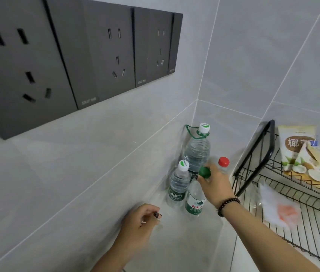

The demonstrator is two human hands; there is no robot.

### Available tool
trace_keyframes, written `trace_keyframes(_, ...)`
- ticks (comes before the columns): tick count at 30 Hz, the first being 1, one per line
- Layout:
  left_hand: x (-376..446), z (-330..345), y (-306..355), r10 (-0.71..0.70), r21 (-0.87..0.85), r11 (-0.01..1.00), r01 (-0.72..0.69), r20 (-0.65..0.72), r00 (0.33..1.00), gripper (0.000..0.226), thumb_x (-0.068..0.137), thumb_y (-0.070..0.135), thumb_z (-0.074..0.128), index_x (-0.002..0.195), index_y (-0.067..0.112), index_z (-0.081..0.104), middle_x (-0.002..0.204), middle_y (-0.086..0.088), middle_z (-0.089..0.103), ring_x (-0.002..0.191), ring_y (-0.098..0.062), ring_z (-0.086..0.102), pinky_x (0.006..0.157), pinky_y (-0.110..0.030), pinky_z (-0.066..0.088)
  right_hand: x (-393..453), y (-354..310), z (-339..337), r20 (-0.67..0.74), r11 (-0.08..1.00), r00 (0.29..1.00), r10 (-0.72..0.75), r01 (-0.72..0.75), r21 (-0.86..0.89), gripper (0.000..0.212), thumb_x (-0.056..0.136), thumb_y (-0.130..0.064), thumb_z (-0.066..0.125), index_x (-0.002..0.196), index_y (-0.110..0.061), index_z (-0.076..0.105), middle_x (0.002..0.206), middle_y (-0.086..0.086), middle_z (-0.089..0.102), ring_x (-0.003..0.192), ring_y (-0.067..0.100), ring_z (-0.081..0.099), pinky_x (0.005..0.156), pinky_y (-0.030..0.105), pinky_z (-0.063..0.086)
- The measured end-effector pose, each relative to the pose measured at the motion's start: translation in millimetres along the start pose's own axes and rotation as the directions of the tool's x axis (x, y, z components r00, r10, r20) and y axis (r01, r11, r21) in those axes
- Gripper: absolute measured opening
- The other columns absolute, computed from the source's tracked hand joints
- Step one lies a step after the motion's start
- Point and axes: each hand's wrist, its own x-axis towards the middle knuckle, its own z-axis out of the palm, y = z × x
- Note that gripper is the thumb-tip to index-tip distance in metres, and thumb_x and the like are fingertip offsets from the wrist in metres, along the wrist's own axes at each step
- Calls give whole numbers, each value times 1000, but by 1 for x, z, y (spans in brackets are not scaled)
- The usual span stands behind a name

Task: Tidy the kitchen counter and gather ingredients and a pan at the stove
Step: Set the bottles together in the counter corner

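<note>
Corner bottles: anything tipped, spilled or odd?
Nothing stands out. The four bottles, including the tall bottle, stand upright and capped in the corner. The right hand holds the green-capped bottle by its top.

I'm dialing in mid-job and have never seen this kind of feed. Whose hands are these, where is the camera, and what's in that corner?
There is no machine here: a person works with bare hands, and the single picture comes from a wide-angle camera worn on their head, looking forward and down.

The right hand, with a beaded bracelet at the wrist, reaches into the tiled corner and grips the top of the green-capped bottle. The left hand is lower, fingers loosely curled, holding nothing that I can make out.

Around that bottle on the counter stand a tall white-capped bottle, a shorter white-capped bottle and a red-capped bottle, mostly hidden by the hand.

To the right is a black wire rack with a snack bag and a crumpled plastic bag. Dark wall sockets fill the upper left.
</note>
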Motion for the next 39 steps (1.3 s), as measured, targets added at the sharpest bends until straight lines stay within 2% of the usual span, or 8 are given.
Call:
trace_keyframes(7, 1, -6, -4, -2, -40, 999, 3, 30, 1000, 28, 67, 34, 66, 91, 20, 70, 88, -2, 75, 82, -18, 73, 88, -36, 54, -1, 1, 8, -44, 997, 997, 62, -60, 49, 36, 92, -19, 61, 125, -10, 50, 101, 10, 64, 83, 20, 55, 79, 33, 50)
trace_keyframes(10, 0, -5, -3, 8, -2, 1000, -7, 40, 999, 12, 83, 11, 67, 92, 19, 69, 88, -4, 74, 82, -16, 73, 82, -26, 53, -4, 0, 9, -58, 997, 996, 66, -63, 46, 36, 91, -20, 62, 124, -12, 50, 103, 10, 65, 84, 19, 54, 80, 33, 50)
trace_keyframes(12, 1, -4, -4, 7, 14, 1000, -7, 58, 998, 19, 88, 0, 62, 92, 18, 69, 89, -5, 74, 81, -15, 72, 75, -17, 50, -8, -2, 10, -58, 998, 997, 55, -53, 37, 36, 91, -22, 63, 124, -14, 51, 104, 9, 65, 88, 21, 57, 81, 35, 51)
trace_keyframes(17, 3, -4, 1, 42, 53, 997, -47, 97, 994, 20, 88, 5, 63, 91, 24, 70, 89, 0, 75, 81, -15, 72, 72, -15, 50, -21, 1, 14, -43, 999, 998, 36, -34, 41, 35, 92, -25, 61, 124, -19, 49, 108, 7, 64, 87, 18, 56, 76, 27, 45)
trace_keyframes(21, 3, -3, 10, 73, 73, 994, -83, 134, 988, 18, 88, 7, 64, 90, 24, 69, 85, 2, 75, 81, -18, 72, 70, -16, 51, -29, 1, 11, -14, 994, 999, 30, -29, 108, 59, 90, -25, 63, 142, -21, 35, 132, 4, 55, 111, 20, 55, 88, 23, 40)
trace_keyframes(24, 0, -3, 20, 91, 88, 990, -107, 169, 981, 20, 92, 4, 58, 92, 21, 67, 86, 2, 74, 80, -10, 71, 68, -12, 50, -40, 0, 9, -67, 967, 995, 76, -57, 249, 74, 89, -27, 65, 149, -22, 22, 149, 2, 40, 133, 20, 42, 107, 32, 38)
trace_keyframes(31, -8, 12, 36, 122, 59, 988, -141, 244, 962, 23, 88, 8, 64, 86, 30, 69, 87, 6, 74, 86, -16, 71, 87, -33, 52, -103, -1, -5, -176, 918, 977, 123, -45, 394, 43, 90, -20, 63, 129, -27, 46, 124, -13, 50, 105, 1, 52, 98, 26, 43)
trace_keyframes(39, -44, 52, 56, 167, -5, 984, -180, 399, 902, 22, 91, 5, 59, 96, 23, 69, 90, 5, 75, 83, -10, 71, 81, -23, 51, -173, 16, -42, -272, 878, 935, 229, -77, 473, 25, 90, -18, 63, 109, -33, 56, 119, -11, 58, 109, 4, 57, 91, 26, 51)
